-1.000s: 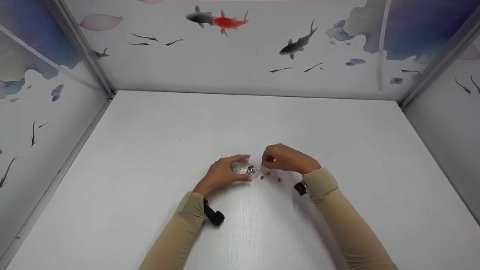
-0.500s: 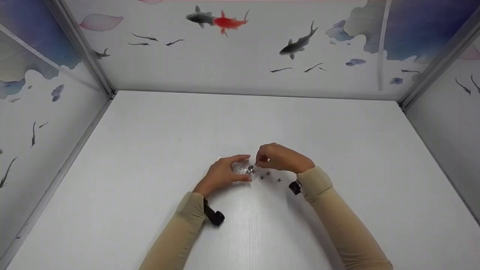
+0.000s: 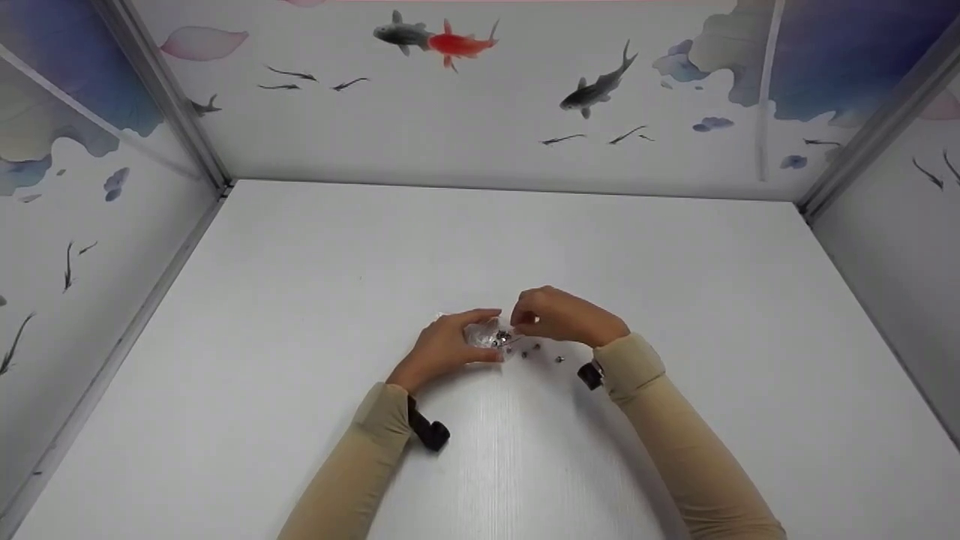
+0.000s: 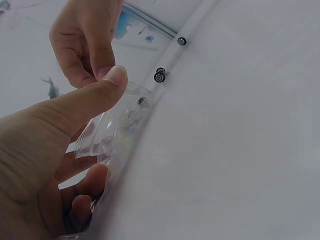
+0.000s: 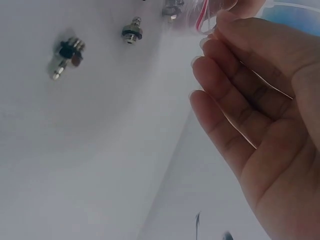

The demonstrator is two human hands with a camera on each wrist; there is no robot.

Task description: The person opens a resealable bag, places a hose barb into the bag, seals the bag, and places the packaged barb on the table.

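Two beige sleeves [image 3: 694, 450] reach in from the near side of the white table [image 3: 300, 255], each with a black wrist device [image 3: 429, 429] at the cuff. Past the cuffs, the left hand [image 3: 439, 349] curves round a small clear plastic bag [image 3: 480, 335], its thumb along the near side and its bent fingers behind and beneath. The right hand [image 3: 574, 316] meets it from the other side: thumb and forefinger pinch the bag's edge beside a red seal strip [image 5: 201, 17], while the remaining fingers bend loosely and hold nothing I can make out.

The bag sits between the hands, with a cluster of small metal fittings [image 3: 502, 339] at its right end; whether they all lie inside or partly at the mouth, I cannot tell through the crumpled plastic. Just beside it, on the near side of the right hand, a few loose fittings [image 3: 559, 359] rest on the table, each with a dark ring round its body.

As I judge it, the step in hand is managing the bag's mouth, with some fittings at the bag and others out. The next move seems to call for a steady left hold and a light right pinch, so nothing rolls away.

Farther off stands a back wall [image 3: 465, 127] printed with fish.
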